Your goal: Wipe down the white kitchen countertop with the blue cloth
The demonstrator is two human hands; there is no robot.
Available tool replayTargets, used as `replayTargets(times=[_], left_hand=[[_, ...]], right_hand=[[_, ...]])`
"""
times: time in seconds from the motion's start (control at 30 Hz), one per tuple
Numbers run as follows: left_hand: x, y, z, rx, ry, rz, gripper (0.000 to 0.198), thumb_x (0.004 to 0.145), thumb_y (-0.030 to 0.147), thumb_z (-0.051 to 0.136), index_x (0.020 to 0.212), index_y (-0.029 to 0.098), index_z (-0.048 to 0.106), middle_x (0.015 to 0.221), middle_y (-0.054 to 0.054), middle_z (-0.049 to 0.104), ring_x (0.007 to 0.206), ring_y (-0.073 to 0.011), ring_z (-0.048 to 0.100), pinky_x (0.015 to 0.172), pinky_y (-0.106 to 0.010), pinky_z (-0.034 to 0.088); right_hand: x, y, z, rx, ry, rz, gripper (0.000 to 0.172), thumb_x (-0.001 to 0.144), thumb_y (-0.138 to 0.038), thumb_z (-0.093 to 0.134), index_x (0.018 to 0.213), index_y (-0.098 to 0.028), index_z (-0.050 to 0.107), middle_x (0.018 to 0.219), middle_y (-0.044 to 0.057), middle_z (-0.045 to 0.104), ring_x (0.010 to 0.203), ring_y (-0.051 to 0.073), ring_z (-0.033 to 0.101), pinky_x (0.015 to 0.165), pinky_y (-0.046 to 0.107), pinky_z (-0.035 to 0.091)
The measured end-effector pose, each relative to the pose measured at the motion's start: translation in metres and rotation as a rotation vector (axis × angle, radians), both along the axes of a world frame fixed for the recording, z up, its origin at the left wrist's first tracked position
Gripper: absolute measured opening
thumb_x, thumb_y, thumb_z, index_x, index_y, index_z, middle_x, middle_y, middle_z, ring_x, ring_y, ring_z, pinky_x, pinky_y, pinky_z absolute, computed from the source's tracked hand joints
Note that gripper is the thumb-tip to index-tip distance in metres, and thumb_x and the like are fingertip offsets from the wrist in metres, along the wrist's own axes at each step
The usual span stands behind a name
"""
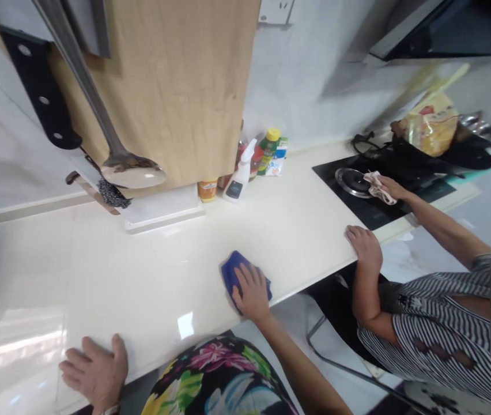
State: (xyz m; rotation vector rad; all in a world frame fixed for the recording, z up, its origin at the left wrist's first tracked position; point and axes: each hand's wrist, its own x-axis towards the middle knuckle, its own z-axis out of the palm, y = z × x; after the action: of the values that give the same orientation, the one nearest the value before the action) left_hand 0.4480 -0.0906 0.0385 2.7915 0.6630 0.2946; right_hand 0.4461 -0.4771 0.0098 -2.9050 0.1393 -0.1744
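My left hand (96, 368) rests on the white countertop (154, 288) near its front edge, with fingers spread and nothing in them. To the right, my right hand (252, 292) presses a folded blue cloth (230, 270) against the counter, its fingers over the top of it. Part of the cloth is hidden beneath the hand. Behind it, near the wall, stand a white spray bottle (239, 178), an orange-labelled jar (207, 191) and a green bottle with a yellow cap (270, 148).
On the right, a co-worker in a striped top (427, 311) holds a pale cloth (379, 187) on the black cooktop (377, 216). A ladle (98, 112) and a black-handled knife (40, 92) hang by a wooden panel (176, 86). A yellow bag (433, 124) lies behind the cooktop.
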Motion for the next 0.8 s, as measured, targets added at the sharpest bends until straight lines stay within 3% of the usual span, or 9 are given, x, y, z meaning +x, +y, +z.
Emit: replayTargets(times=[0.23,0.4,0.53,0.67,0.8], left_hand=[[0.000,-0.001,-0.003,0.006,-0.008,0.000,0.080,0.089,0.053,0.039,0.153,0.006,0.030,0.158,-0.032,0.026,0.150,-0.0515,0.015,0.110,-0.077,0.023],[-0.002,-0.002,-0.006,-0.005,-0.024,0.018,0.079,0.091,0.049,0.041,0.155,0.004,0.029,0.161,-0.033,0.022,0.152,-0.0509,0.012,0.112,-0.076,0.021],[-0.006,0.004,-0.010,-0.009,-0.051,-0.011,0.079,0.094,0.052,0.039,0.153,0.000,0.032,0.161,-0.033,0.021,0.152,-0.0498,0.011,0.116,-0.072,0.018],[-0.015,0.032,-0.012,-0.042,-0.030,-0.107,0.070,0.094,0.051,0.042,0.143,0.001,0.049,0.158,-0.032,0.030,0.150,-0.0478,0.023,0.117,-0.068,0.025],[-0.030,0.085,-0.010,-0.151,-0.085,-0.189,0.053,0.096,0.044,0.040,0.130,0.009,0.062,0.148,-0.022,0.049,0.139,-0.0332,0.045,0.117,-0.050,0.038]], right_hand=[[-0.026,-0.076,-0.016,-0.070,-0.044,-0.240,0.053,0.098,-0.035,0.037,0.148,-0.021,0.048,0.156,0.005,0.044,0.147,0.027,0.029,0.124,0.051,0.019],[-0.026,-0.144,-0.022,-0.106,-0.088,-0.361,0.053,0.098,-0.037,0.034,0.145,-0.020,0.051,0.151,0.006,0.050,0.142,0.026,0.037,0.121,0.049,0.025],[-0.018,-0.189,-0.027,-0.110,-0.110,-0.538,0.056,0.096,-0.040,0.032,0.144,-0.018,0.052,0.148,0.011,0.053,0.136,0.030,0.044,0.115,0.053,0.033],[-0.011,-0.192,-0.034,-0.159,-0.133,-0.650,0.059,0.095,-0.041,0.033,0.145,-0.017,0.052,0.146,0.015,0.053,0.133,0.036,0.046,0.110,0.061,0.036],[-0.021,-0.153,-0.035,-0.219,-0.158,-0.577,0.059,0.095,-0.038,0.037,0.147,-0.015,0.049,0.145,0.018,0.053,0.134,0.038,0.045,0.108,0.063,0.037]])
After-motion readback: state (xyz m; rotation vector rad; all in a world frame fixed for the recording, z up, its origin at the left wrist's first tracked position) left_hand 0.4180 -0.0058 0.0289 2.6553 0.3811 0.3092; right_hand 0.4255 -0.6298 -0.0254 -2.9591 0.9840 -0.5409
